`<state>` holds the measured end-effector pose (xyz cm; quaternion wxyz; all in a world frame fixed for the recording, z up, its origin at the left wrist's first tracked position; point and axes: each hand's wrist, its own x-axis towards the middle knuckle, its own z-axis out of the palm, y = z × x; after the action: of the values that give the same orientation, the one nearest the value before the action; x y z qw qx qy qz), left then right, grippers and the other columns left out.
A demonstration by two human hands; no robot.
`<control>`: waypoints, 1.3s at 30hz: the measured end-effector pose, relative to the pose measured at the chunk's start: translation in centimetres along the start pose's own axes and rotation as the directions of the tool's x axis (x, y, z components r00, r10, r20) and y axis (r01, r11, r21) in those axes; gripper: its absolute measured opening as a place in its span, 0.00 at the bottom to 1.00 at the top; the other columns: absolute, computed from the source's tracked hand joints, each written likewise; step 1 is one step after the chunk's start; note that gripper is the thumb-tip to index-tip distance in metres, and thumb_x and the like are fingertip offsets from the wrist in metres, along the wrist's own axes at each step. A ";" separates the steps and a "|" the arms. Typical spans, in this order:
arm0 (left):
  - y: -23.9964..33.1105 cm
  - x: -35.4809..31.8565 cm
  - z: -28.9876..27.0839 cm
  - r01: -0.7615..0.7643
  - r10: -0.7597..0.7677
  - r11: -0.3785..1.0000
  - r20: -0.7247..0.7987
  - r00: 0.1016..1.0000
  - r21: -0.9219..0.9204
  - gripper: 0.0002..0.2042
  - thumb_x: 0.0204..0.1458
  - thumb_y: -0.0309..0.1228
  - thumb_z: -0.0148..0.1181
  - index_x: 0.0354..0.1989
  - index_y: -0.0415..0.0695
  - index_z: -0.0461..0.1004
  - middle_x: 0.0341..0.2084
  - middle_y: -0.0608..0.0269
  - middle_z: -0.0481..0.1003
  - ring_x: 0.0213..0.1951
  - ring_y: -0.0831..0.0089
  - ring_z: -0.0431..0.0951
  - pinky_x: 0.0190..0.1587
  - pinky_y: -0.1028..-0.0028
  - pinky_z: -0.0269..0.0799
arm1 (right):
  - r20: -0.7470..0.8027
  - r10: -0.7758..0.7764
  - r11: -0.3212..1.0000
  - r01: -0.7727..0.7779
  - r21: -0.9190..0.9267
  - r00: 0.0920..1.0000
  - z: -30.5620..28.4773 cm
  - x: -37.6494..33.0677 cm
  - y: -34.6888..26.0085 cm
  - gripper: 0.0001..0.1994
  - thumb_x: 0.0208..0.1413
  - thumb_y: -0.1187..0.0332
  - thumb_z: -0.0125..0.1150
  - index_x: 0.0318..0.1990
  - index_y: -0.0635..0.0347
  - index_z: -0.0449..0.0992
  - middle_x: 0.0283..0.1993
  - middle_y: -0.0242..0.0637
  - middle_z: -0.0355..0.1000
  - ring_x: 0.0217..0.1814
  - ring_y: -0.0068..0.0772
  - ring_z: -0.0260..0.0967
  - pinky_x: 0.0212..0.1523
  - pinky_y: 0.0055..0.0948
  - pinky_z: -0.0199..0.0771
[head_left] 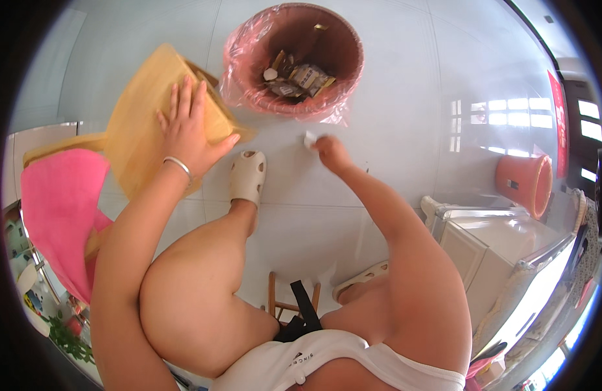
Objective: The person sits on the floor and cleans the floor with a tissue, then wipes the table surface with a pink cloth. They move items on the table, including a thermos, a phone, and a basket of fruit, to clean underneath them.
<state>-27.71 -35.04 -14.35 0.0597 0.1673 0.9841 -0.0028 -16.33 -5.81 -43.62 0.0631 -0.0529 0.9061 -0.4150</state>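
My left hand lies with spread fingers on the pale wooden seat of a chair, its thumb out past the seat's edge. Low over the floor, my right hand is closed on a small white scrap, slightly blurred; I cannot make out whether it is paper or tissue. Just beyond that hand stands a pink trash bin lined with clear pinkish plastic. Several wrappers and other bits of litter lie inside it.
Pink cloth hangs over the chair's back. A beige clog on my foot rests between chair and bin. To the right are a smaller orange-pink bin and a white cabinet. Wooden stool legs show beneath me.
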 end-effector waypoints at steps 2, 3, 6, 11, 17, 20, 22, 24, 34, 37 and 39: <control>-0.2 0.0 0.1 -0.007 0.007 1.000 -0.009 1.000 0.007 0.55 0.42 0.55 0.69 0.75 0.49 0.43 0.76 0.56 0.40 0.76 0.52 0.36 0.68 0.32 0.35 | -0.113 0.072 0.997 -0.071 0.021 0.991 0.8 2.8 -1.6 0.17 0.48 0.82 0.53 0.42 0.54 0.82 0.47 0.40 0.74 0.54 0.49 0.69 0.56 0.42 0.72; -0.2 0.0 0.1 -0.015 0.015 1.000 -0.017 1.000 0.006 0.54 0.42 0.55 0.69 0.75 0.49 0.43 0.76 0.56 0.40 0.76 0.52 0.36 0.68 0.32 0.35 | -0.156 0.085 0.996 -0.078 0.049 0.984 1.6 3.4 -2.2 0.17 0.47 0.81 0.55 0.44 0.54 0.81 0.48 0.42 0.73 0.53 0.49 0.69 0.55 0.42 0.72; -0.1 0.2 0.4 -0.018 0.018 1.000 -0.023 1.000 0.011 0.54 0.42 0.56 0.69 0.74 0.48 0.46 0.75 0.56 0.41 0.75 0.51 0.37 0.68 0.31 0.36 | -0.057 0.098 0.995 -0.098 -0.008 0.994 3.8 2.2 -3.9 0.20 0.48 0.80 0.58 0.49 0.53 0.79 0.52 0.42 0.70 0.54 0.49 0.68 0.55 0.42 0.72; -0.4 -0.2 -0.1 0.007 -0.007 1.000 -0.008 1.000 -0.008 0.53 0.41 0.58 0.68 0.73 0.47 0.48 0.75 0.55 0.42 0.75 0.51 0.38 0.68 0.31 0.36 | 0.513 -0.037 0.982 0.126 -0.141 0.858 3.4 -5.1 -6.1 0.20 0.54 0.78 0.54 0.53 0.49 0.75 0.55 0.37 0.68 0.59 0.46 0.65 0.59 0.41 0.71; -0.5 0.0 0.2 -0.002 0.001 1.000 -0.044 0.999 -0.009 0.53 0.42 0.59 0.67 0.73 0.47 0.48 0.75 0.54 0.42 0.75 0.52 0.37 0.68 0.32 0.34 | 0.293 0.184 0.973 -0.133 -0.187 0.938 1.2 -10.5 -6.0 0.20 0.50 0.82 0.52 0.51 0.54 0.75 0.53 0.38 0.69 0.59 0.47 0.66 0.56 0.42 0.72; -0.1 0.4 0.5 -0.022 0.021 1.000 -0.066 0.998 -0.016 0.53 0.42 0.60 0.66 0.73 0.47 0.48 0.75 0.55 0.42 0.76 0.53 0.37 0.69 0.33 0.34 | 0.276 -0.128 0.989 0.142 -0.033 0.953 5.7 -12.3 -8.0 0.18 0.50 0.82 0.52 0.48 0.57 0.76 0.53 0.41 0.69 0.58 0.48 0.66 0.56 0.42 0.71; -1.3 -0.6 1.1 0.000 0.000 1.000 -0.092 0.996 0.006 0.52 0.42 0.59 0.67 0.73 0.49 0.49 0.75 0.56 0.44 0.75 0.53 0.39 0.67 0.31 0.37 | 0.488 -0.172 0.974 0.073 0.214 0.856 8.3 -12.3 -14.9 0.15 0.55 0.75 0.51 0.49 0.54 0.76 0.51 0.41 0.70 0.56 0.47 0.67 0.54 0.41 0.71; -0.4 0.4 1.2 -0.028 0.027 1.000 -0.116 0.993 -0.004 0.52 0.42 0.59 0.67 0.74 0.50 0.49 0.75 0.57 0.44 0.75 0.53 0.41 0.67 0.30 0.39 | 0.483 -0.292 0.942 0.335 -0.003 0.826 12.7 -12.4 -15.7 0.12 0.59 0.69 0.52 0.48 0.56 0.75 0.50 0.43 0.71 0.55 0.48 0.67 0.56 0.42 0.69; -0.3 0.2 0.7 -0.014 0.013 1.000 -0.088 0.996 -0.010 0.53 0.42 0.61 0.66 0.73 0.49 0.49 0.75 0.56 0.44 0.75 0.54 0.39 0.68 0.32 0.37 | 0.018 0.288 0.957 -0.288 0.027 0.958 5.2 -10.0 -5.5 0.14 0.63 0.62 0.51 0.47 0.60 0.76 0.52 0.49 0.70 0.54 0.52 0.68 0.54 0.43 0.69; -0.8 -0.2 0.5 0.014 -0.013 0.999 -0.055 0.998 0.033 0.53 0.42 0.62 0.66 0.73 0.49 0.49 0.75 0.56 0.43 0.75 0.55 0.39 0.68 0.32 0.37 | -0.108 0.560 0.828 -0.550 0.110 0.821 4.2 -10.3 -7.3 0.15 0.64 0.59 0.50 0.46 0.60 0.75 0.52 0.49 0.72 0.53 0.53 0.69 0.53 0.44 0.70; -0.6 0.0 0.5 0.017 -0.015 0.999 -0.054 0.998 0.043 0.53 0.42 0.62 0.65 0.74 0.49 0.49 0.75 0.57 0.43 0.75 0.55 0.39 0.68 0.32 0.38 | 0.079 0.532 0.827 -0.537 0.167 0.843 6.2 -12.5 -11.0 0.13 0.65 0.61 0.50 0.46 0.60 0.73 0.50 0.51 0.71 0.53 0.53 0.69 0.53 0.44 0.70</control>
<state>-27.82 -35.64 -14.90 0.0296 0.1606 0.9864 -0.0200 -2.54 -15.78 -38.39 0.1943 0.2027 0.8416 -0.4614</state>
